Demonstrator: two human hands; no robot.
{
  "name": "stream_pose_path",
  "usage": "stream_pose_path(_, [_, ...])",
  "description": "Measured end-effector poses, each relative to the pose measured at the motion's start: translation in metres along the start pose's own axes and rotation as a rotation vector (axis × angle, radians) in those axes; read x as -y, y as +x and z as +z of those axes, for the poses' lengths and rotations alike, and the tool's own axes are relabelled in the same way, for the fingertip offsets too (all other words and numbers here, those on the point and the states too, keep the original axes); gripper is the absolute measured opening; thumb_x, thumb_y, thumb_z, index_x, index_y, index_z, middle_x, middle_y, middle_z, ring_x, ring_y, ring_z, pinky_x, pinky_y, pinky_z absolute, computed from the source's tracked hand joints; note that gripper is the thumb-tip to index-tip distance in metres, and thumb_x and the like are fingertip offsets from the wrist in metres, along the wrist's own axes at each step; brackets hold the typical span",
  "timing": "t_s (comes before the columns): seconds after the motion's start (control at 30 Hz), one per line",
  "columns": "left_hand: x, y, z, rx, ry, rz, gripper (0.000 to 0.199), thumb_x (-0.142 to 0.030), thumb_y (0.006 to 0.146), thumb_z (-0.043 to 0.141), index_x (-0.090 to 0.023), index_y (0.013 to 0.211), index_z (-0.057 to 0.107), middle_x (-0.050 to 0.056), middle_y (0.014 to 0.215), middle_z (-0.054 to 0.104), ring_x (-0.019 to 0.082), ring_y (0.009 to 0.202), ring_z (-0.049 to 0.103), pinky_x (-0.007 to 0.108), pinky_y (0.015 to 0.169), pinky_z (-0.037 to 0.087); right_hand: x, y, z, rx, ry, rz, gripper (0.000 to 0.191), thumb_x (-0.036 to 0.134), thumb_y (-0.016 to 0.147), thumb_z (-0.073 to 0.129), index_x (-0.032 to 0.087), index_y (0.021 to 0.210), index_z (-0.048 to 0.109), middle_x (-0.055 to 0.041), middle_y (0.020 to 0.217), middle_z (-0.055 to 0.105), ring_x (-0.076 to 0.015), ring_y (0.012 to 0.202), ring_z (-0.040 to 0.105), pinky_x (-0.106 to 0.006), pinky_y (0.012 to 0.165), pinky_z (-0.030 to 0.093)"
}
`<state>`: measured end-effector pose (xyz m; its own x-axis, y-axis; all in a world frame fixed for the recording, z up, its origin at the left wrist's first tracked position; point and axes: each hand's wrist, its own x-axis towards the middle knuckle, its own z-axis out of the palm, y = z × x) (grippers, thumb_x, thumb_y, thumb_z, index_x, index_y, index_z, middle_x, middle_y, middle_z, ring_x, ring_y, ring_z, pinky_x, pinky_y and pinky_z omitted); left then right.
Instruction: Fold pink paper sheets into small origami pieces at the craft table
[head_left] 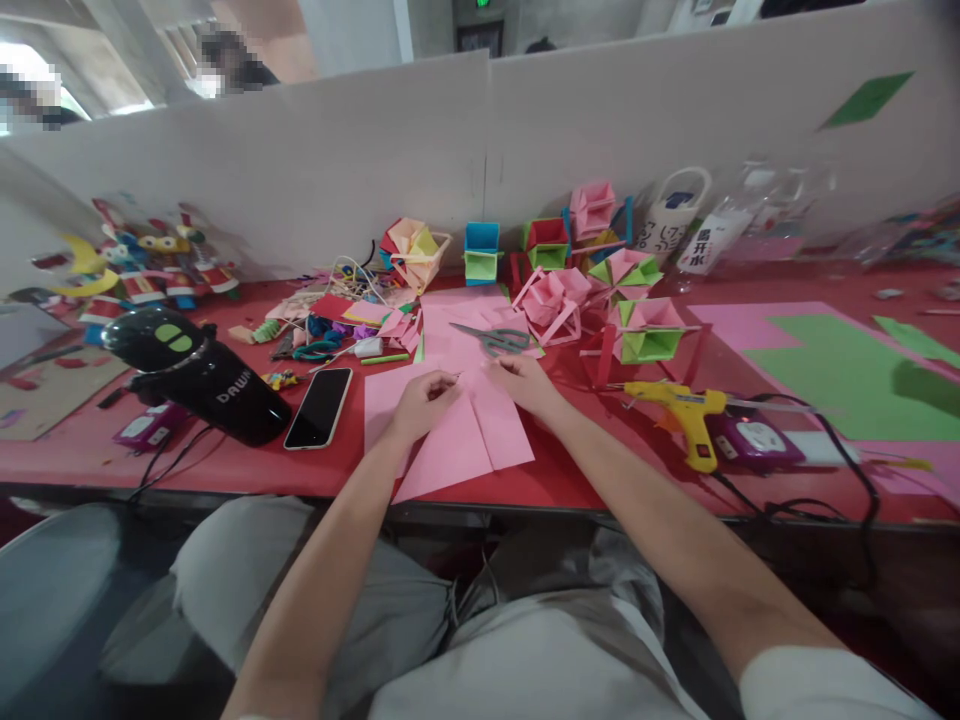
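A sheet of pink paper lies at the table's front edge, a dark line running up its middle from the near edge. My left hand is closed at the sheet's upper left, thumb and forefinger pinching the paper. On the other side, my right hand is closed on the upper right edge, its fingertips partly hidden. Just beyond the hands, a pair of grey scissors rests on more pink paper.
Left of the sheet lie a phone and a black tumbler. A yellow glue gun with a cord is at right, near green paper. Folded paper boxes and craft scraps crowd the back, before a white partition.
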<state>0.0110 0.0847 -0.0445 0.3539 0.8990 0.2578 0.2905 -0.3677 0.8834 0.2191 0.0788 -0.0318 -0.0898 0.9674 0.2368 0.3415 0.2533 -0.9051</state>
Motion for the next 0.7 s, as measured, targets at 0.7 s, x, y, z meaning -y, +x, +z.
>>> stream_pose_path(0.7, [-0.020, -0.023, 0.016, 0.203, 0.928, 0.112, 0.049, -0.023, 0.095, 0.036, -0.021, 0.142, 0.049, 0.010, 0.154, 0.042, 0.027, 0.142, 0.036, 0.049, 0.118, 0.027, -0.001, -0.006, -0.008, -0.029, -0.599, 0.102, 0.024, 0.034, 0.083, 0.056, 0.018, 0.066, 0.056, -0.0023, 0.069, 0.063, -0.0136, 0.064, 0.051, -0.026, 0.057, 0.031])
